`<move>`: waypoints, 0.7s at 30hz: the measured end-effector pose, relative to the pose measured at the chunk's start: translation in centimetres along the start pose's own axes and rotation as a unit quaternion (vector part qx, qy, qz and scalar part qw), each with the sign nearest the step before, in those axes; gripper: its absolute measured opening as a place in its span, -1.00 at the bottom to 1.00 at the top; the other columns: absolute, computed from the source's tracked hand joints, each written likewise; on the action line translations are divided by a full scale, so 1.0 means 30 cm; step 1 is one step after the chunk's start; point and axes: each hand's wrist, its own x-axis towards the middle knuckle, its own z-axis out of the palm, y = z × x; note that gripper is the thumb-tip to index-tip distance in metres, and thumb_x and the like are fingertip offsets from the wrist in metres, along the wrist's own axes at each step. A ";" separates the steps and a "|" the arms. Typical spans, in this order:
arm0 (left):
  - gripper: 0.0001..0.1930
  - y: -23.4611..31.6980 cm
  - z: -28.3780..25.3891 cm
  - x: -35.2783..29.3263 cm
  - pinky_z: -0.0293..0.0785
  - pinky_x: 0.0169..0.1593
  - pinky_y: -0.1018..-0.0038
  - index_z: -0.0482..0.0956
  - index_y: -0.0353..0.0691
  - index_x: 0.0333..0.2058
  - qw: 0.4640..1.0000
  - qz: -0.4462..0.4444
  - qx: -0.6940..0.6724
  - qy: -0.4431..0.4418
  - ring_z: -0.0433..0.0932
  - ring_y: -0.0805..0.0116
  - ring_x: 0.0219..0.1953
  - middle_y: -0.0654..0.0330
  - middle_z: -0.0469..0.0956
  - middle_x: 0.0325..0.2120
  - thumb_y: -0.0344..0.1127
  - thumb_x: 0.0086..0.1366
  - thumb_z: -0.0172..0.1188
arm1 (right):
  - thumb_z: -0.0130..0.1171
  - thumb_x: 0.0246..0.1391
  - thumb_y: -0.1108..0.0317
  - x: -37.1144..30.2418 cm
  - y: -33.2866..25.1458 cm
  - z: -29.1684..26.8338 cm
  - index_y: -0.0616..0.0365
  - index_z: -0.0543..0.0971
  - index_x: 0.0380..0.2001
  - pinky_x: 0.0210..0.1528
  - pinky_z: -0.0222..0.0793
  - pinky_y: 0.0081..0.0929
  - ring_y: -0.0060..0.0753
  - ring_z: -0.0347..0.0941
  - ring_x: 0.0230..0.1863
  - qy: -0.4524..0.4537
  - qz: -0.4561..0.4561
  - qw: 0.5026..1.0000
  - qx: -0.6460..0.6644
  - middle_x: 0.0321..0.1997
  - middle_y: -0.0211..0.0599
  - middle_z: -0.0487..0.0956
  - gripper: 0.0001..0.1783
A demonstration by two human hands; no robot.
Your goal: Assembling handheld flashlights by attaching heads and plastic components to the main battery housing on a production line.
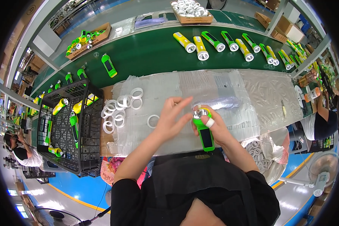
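Observation:
My right hand (216, 126) is closed around a green flashlight (206, 137) with a dark panel on its body. The flashlight's shiny reflector end points up and away from me, with no white ring around it that I can make out. A white band sits around my right thumb. Just left of the reflector, my left hand (173, 118) is raised with its fingers apart and nothing in them. Behind the flashlight lies a row of clear round discs (224, 103). One white ring (153, 121) lies beside my left wrist, and several more white rings (118, 107) are heaped farther left.
A black crate (90, 132) with several flashlights stands at left. Across the green conveyor belt (147, 52) lie yellow and green flashlights (201, 49). Cardboard boxes of parts (88, 39) and white rings (192, 17) sit beyond. A co-worker (320, 120) is at right.

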 end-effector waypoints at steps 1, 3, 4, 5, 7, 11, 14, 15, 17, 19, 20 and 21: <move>-0.52 0.038 -0.022 -0.016 0.31 0.04 0.30 0.44 -0.24 0.16 0.999 0.034 0.012 -0.009 0.35 0.14 -0.01 0.09 0.40 -0.14 -0.34 0.24 0.15 | 0.10 0.26 0.13 0.016 0.004 0.017 0.17 0.36 0.09 -0.32 0.40 -0.49 -0.46 0.46 -0.40 -0.025 -0.003 1.000 -0.008 -0.35 -0.27 0.51 -0.54; -0.58 0.062 -0.040 -0.046 0.28 0.08 0.24 0.46 -0.26 0.14 0.998 0.023 0.042 -0.031 0.33 0.09 0.01 0.05 0.40 -0.10 -0.28 0.33 0.02 | 0.09 0.27 0.16 0.039 0.009 0.053 0.19 0.36 0.08 -0.32 0.40 -0.51 -0.47 0.46 -0.39 -0.056 -0.005 0.998 -0.037 -0.33 -0.28 0.50 -0.56; -0.58 0.057 -0.046 -0.058 0.28 0.08 0.24 0.47 -0.27 0.12 0.998 0.056 0.039 -0.001 0.33 0.10 0.00 0.05 0.40 -0.10 -0.26 0.34 -0.02 | 0.08 0.27 0.18 0.049 0.018 0.063 0.20 0.35 0.07 -0.31 0.40 -0.52 -0.49 0.46 -0.39 -0.075 0.004 0.996 -0.043 -0.31 -0.29 0.50 -0.58; -0.58 0.050 -0.053 -0.068 0.27 0.07 0.24 0.49 -0.29 0.11 0.995 0.088 0.036 0.028 0.33 0.10 -0.02 0.04 0.41 -0.09 -0.25 0.36 -0.05 | 0.08 0.27 0.18 0.059 0.021 0.075 0.20 0.35 0.07 -0.31 0.40 -0.52 -0.49 0.46 -0.39 -0.079 0.005 0.996 -0.043 -0.31 -0.29 0.50 -0.58; -0.59 0.032 -0.062 -0.087 0.27 0.07 0.25 0.51 -0.31 0.07 0.996 0.084 0.016 0.035 0.33 0.10 -0.02 0.03 0.41 -0.08 -0.24 0.37 -0.08 | 0.07 0.28 0.18 0.076 0.027 0.098 0.20 0.34 0.07 -0.30 0.41 -0.52 -0.48 0.46 -0.38 -0.121 0.007 0.992 -0.028 -0.29 -0.28 0.49 -0.59; -0.65 0.013 -0.071 -0.112 0.21 0.11 0.21 0.55 -0.26 -0.02 0.997 0.063 -0.021 0.041 0.33 0.03 0.01 0.06 0.41 -0.07 -0.30 0.30 -0.06 | 0.05 0.29 0.19 0.106 0.063 0.123 0.19 0.33 0.09 -0.29 0.41 -0.51 -0.48 0.45 -0.37 -0.149 0.007 0.986 -0.071 -0.27 -0.30 0.49 -0.58; -0.67 -0.024 -0.077 -0.111 0.20 0.12 0.19 0.55 -0.25 -0.05 0.992 0.099 0.023 0.072 0.33 0.03 0.01 0.05 0.41 -0.09 -0.30 0.29 -0.08 | 0.05 0.29 0.20 0.126 0.081 0.153 0.17 0.33 0.10 -0.29 0.42 -0.49 -0.46 0.46 -0.36 -0.147 0.001 0.989 -0.032 -0.26 -0.31 0.48 -0.59; -0.67 -0.030 -0.085 -0.107 0.20 0.12 0.19 0.55 -0.25 -0.05 0.992 0.098 0.024 0.074 0.33 0.03 0.01 0.05 0.41 -0.09 -0.30 0.29 -0.08 | 0.04 0.29 0.21 0.136 0.078 0.163 0.16 0.33 0.10 -0.30 0.42 -0.48 -0.45 0.46 -0.37 -0.144 0.017 0.989 -0.006 -0.25 -0.31 0.48 -0.59; -0.64 -0.038 -0.103 -0.099 0.20 0.15 0.17 0.51 -0.25 0.01 0.994 0.091 0.010 0.052 0.32 -0.01 0.05 0.03 0.41 -0.04 -0.31 0.29 -0.07 | 0.04 0.28 0.22 0.161 0.075 0.171 0.15 0.33 0.11 -0.30 0.42 -0.47 -0.44 0.47 -0.38 -0.145 0.036 0.989 0.020 -0.24 -0.31 0.48 -0.60; -0.61 -0.011 -0.126 -0.094 0.20 0.19 0.16 0.46 -0.24 0.07 0.995 0.030 -0.005 0.097 0.31 -0.06 0.12 0.00 0.40 0.04 -0.30 0.30 -0.05 | 0.05 0.27 0.26 0.191 0.065 0.165 0.14 0.32 0.10 -0.32 0.42 -0.47 -0.43 0.47 -0.40 -0.118 -0.037 0.991 -0.048 -0.25 -0.31 0.48 -0.61; -0.55 -0.026 -0.148 -0.092 0.24 0.20 0.15 0.43 -0.23 0.12 0.988 0.026 0.009 0.153 0.32 -0.08 0.14 -0.01 0.39 0.09 -0.22 0.27 0.11 | 0.05 0.26 0.27 0.224 0.048 0.161 0.13 0.32 0.10 -0.33 0.42 -0.49 -0.47 0.46 -0.41 -0.139 -0.095 0.985 -0.047 -0.28 -0.32 0.48 -0.61; -0.55 -0.027 -0.181 -0.107 0.24 0.20 0.15 0.43 -0.23 0.12 0.988 0.024 0.011 0.153 0.32 -0.08 0.14 -0.01 0.39 0.09 -0.22 0.27 0.11 | 0.05 0.26 0.27 0.247 0.034 0.166 0.13 0.32 0.09 -0.33 0.41 -0.50 -0.49 0.46 -0.41 -0.119 -0.133 0.983 -0.038 -0.30 -0.33 0.48 -0.62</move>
